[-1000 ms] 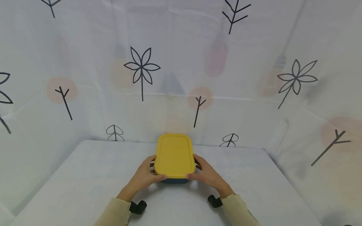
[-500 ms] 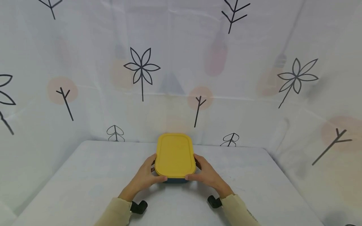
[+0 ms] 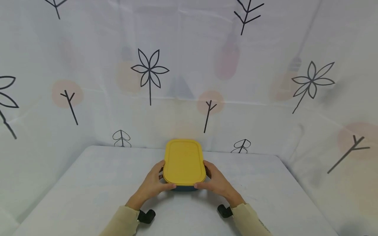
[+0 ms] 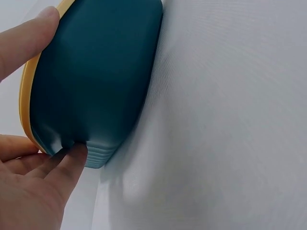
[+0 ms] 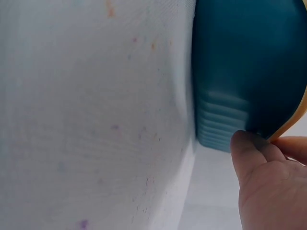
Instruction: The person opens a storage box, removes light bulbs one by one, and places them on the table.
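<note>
A rectangular lunch box with a yellow lid (image 3: 184, 162) and a dark teal body (image 4: 91, 72) stands on the white table. My left hand (image 3: 151, 184) holds its left side, with the thumb at the near corner by the lid's rim. In the left wrist view the fingers bend in against the teal wall, just under the yellow rim. On the opposite side my right hand (image 3: 216, 184) grips the box the same way, thumb on the near right corner. The right wrist view shows its fingertips at the ribbed part of the teal body (image 5: 249, 57). The lid lies flat on the box.
A white cloth covers the table (image 3: 97, 186), with small coloured specks in the right wrist view. Behind it hangs a white curtain (image 3: 180, 65) printed with flowers and twigs. Black wrist-camera mounts (image 3: 147, 216) stick out beside both cream sleeves (image 3: 121, 221).
The fingers of both hands have drawn in slightly along the box's sides. The box stays at the same place on the table; the head view has shifted a little.
</note>
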### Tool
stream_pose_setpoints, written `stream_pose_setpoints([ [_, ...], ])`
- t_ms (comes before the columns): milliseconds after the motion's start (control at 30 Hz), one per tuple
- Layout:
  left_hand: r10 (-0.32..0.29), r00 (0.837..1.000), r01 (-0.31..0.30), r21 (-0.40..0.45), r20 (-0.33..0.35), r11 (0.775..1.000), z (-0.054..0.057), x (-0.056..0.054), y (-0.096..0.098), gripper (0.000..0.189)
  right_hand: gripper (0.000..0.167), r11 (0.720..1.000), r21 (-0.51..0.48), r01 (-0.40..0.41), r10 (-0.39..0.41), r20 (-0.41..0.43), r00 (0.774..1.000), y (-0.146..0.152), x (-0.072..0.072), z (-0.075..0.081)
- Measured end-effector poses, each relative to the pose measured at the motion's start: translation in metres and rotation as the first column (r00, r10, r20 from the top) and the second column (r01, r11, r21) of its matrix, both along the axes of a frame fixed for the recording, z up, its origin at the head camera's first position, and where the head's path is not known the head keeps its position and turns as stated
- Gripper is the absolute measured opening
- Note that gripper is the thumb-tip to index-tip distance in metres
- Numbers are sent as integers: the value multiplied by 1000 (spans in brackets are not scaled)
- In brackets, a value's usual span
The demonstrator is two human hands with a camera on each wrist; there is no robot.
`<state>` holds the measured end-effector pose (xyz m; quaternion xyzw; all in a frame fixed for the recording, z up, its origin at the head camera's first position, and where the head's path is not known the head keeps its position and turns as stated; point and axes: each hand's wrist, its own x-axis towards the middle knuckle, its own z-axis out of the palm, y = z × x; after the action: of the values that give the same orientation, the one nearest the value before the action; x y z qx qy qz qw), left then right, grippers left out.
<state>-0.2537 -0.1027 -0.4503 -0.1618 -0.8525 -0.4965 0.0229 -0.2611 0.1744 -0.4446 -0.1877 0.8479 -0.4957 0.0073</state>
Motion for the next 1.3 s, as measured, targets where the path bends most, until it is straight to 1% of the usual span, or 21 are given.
stream_pose_setpoints([
  [67,3,1000,-3,-1,-1,1000,1,0,0,109,101,1000,-7,4,-4,7,1000,-2,3,4],
  [267,-16,1000,17,17,-26,1000,0,-1,-1,107,99,1000,6,7,-7,23,1000,-8,17,26],
  [333,-21,999,22,23,-35,1000,-1,-1,-1,106,99,1000,22,11,-11,25,1000,-8,20,30],
  [400,-20,999,21,23,-29,1000,-1,-1,-1,106,98,1000,26,11,-12,26,1000,-8,21,31],
  [633,-32,999,33,47,-15,998,-1,-1,-1,106,97,1000,12,28,-28,20,999,-8,21,30],
  [867,-34,999,34,36,-11,999,-3,-3,0,108,99,999,20,34,-35,30,999,-7,22,32],
  [1033,-57,998,57,52,-4,997,-1,-2,-1,107,99,999,34,40,-42,37,998,-7,21,32],
  [1167,-61,998,61,64,9,996,0,-1,-2,107,100,999,23,42,-43,30,999,-6,18,26],
  [1300,-64,998,63,73,10,995,1,-1,-2,108,102,998,20,61,-62,22,998,-3,8,10],
])
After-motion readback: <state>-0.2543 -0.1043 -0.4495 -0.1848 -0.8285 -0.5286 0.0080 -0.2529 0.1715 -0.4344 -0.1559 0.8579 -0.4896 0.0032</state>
